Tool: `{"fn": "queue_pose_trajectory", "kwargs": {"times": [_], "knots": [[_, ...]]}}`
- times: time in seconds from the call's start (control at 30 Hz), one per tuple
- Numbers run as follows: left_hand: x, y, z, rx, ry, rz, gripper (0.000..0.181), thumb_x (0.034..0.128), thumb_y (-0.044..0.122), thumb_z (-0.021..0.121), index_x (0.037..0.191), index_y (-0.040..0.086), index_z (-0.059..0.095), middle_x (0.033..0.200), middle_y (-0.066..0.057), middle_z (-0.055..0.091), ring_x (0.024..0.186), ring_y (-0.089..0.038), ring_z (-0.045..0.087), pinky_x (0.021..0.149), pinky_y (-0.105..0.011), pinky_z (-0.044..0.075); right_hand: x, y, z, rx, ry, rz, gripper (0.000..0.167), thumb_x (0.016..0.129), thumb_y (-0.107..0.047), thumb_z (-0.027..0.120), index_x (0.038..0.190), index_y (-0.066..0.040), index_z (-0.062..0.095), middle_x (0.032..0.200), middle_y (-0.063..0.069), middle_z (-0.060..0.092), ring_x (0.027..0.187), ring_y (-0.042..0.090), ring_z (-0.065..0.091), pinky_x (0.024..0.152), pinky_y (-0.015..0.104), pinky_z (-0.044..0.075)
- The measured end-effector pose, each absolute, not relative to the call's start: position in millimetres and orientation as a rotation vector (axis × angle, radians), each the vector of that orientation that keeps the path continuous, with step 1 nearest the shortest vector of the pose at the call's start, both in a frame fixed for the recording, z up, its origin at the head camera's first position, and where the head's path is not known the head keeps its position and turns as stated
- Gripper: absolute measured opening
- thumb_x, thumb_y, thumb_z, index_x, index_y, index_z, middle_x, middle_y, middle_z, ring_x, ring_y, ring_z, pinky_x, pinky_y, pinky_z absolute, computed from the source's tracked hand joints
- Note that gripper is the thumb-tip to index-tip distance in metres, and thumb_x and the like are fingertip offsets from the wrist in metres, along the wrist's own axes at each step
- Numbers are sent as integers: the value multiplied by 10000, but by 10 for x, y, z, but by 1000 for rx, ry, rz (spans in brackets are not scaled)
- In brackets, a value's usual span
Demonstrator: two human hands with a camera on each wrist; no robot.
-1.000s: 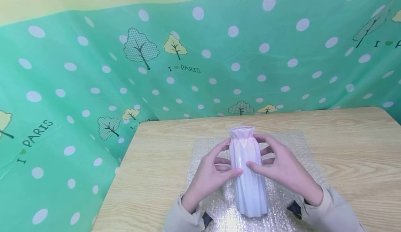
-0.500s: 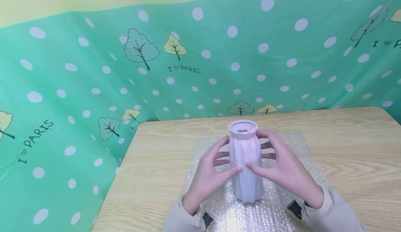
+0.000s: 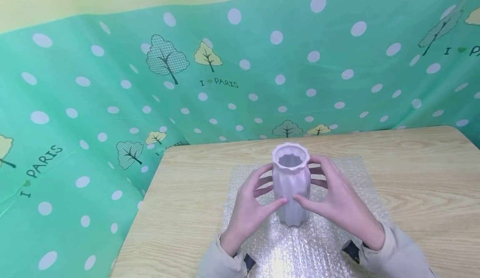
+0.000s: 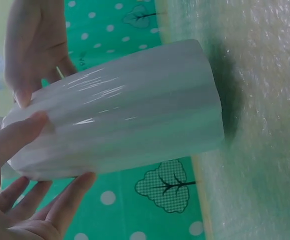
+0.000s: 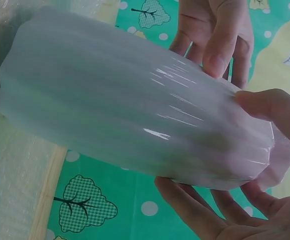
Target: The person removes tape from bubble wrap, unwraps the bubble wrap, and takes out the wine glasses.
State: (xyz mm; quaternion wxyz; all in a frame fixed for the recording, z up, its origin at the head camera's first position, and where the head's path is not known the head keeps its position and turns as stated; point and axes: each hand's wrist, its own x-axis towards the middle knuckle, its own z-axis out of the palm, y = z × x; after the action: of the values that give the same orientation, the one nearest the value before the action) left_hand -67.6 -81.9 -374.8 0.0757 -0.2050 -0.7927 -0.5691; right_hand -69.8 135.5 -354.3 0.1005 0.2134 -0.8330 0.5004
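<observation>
A pale, glossy vase (image 3: pixel 291 186) with pleated sides and a scalloped rim is held between two hands over the bubble wrap. Its mouth is turned toward the head camera. The left hand (image 3: pixel 250 206) grips its left side, thumb on the front and fingers round the flank. On the opposite side the right hand (image 3: pixel 339 199) grips it the same way, the two thumbs close together. In the left wrist view the base of the vase (image 4: pixel 135 107) is close to the wrap, with a shadow beside it; whether they touch, I cannot tell.
A sheet of bubble wrap (image 3: pixel 296 253) lies flat on the wooden table (image 3: pixel 180 211). Behind the table hangs a green cloth (image 3: pixel 210 115) with white dots and printed trees. Small dark objects (image 3: pixel 351 251) sit at both sleeve cuffs.
The vase has tilted from leaning back to more upright, so its opening now shows and its base has shifted away from the person. Both hands keep their grip, nearly in place.
</observation>
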Motion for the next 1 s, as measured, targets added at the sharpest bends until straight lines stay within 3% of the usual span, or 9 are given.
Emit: {"fn": "queue_pose_trajectory", "kwargs": {"times": [0.47,1.0], "knots": [[-665,-796,-3767,-585,-2347,-1714,782,740,71,857,1419,197,488,1430,-5,536,1204,-236,624,952,-315,562,-694,1336,-3545,617,-2460,1473,850,675,-32,899,1374,-32,416,1366,103,480,1159,338,596,894,363,588],[-672,-791,-3770,-571,-2376,-1696,784,730,47,855,1405,188,482,1406,-20,543,1203,-225,620,968,-302,550,-703,1324,-3569,639,-2473,1466,840,669,3,890,1353,-17,403,1353,113,465,1159,337,594,908,340,579]]}}
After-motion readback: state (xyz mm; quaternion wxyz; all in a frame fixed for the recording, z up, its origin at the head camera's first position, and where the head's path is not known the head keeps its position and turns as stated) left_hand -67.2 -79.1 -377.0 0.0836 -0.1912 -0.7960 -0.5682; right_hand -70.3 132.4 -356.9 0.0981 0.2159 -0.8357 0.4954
